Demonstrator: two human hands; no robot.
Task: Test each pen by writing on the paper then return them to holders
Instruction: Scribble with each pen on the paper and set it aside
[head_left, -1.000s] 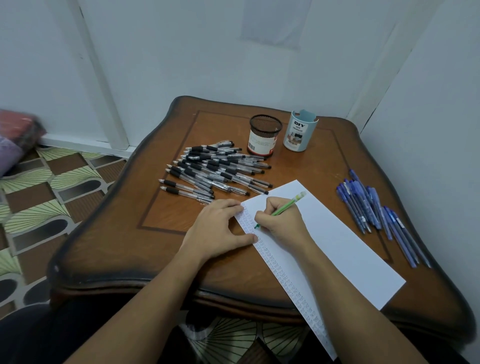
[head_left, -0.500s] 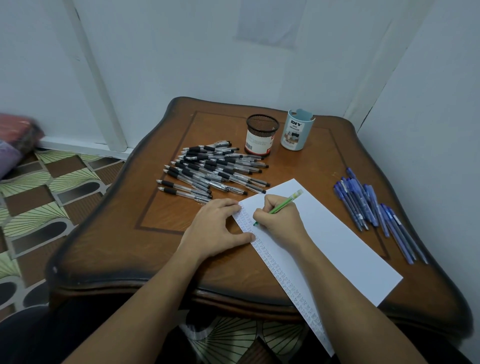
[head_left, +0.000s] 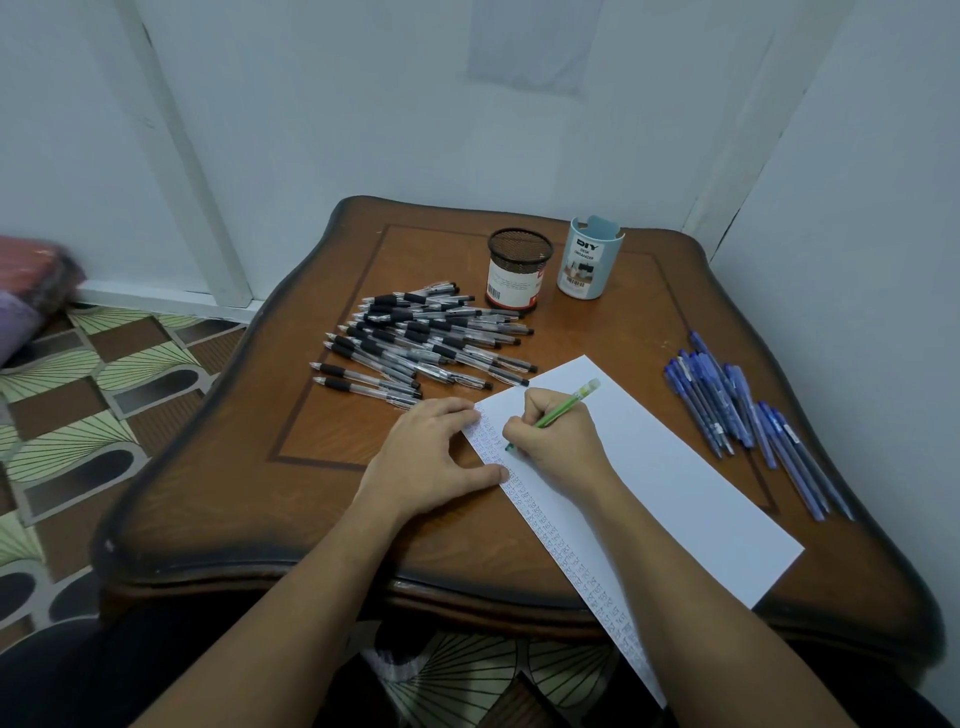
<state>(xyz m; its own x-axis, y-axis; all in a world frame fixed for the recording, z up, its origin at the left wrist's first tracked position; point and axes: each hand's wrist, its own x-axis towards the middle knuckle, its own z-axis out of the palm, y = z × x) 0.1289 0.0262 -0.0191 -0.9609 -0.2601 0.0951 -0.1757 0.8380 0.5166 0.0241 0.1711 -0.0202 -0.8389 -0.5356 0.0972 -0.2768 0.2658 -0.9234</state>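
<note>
Green pen (head_left: 563, 410) pinched in right hand (head_left: 558, 439), tip on paper (head_left: 649, 478) at its left margin. Left hand (head_left: 434, 460), fingers spread flat, pins the sheet. Both holders (head_left: 519, 270) stand empty. Risk: the overhanging paper slips if pressure eases.

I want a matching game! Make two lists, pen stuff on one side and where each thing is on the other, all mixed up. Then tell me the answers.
Things
1. green pen
2. black pens
3. blue pens
4. mesh holder

Places
A. lying right of the paper
B. gripped in the right hand
C. standing at the back of the table, beside the light blue holder
D. heaped left of the paper

Pairs: 1-B, 2-D, 3-A, 4-C
</note>
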